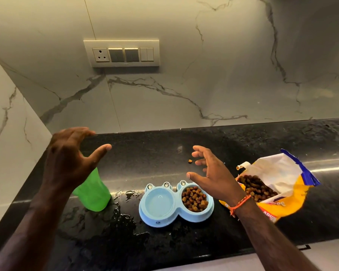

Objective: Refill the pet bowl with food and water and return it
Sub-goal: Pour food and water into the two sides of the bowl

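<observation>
A light blue double pet bowl (158, 220) stands on the black counter near its front edge. Its left cup holds clear water and its right cup holds brown kibble (194, 198). My left hand (70, 155) hovers above a green cup (92, 194) with fingers spread, holding nothing. My right hand (209, 171) hovers above the bowl's right cup, fingers relaxed and empty. An open yellow and white food bag (278, 184) lies on its side to the right, kibble showing at its mouth.
One loose kibble piece (190, 160) lies on the black counter (164, 149) behind the bowl. Spilled water (125, 212) spreads around the green cup and the bowl. A marble wall with a switch panel (121, 54) rises behind.
</observation>
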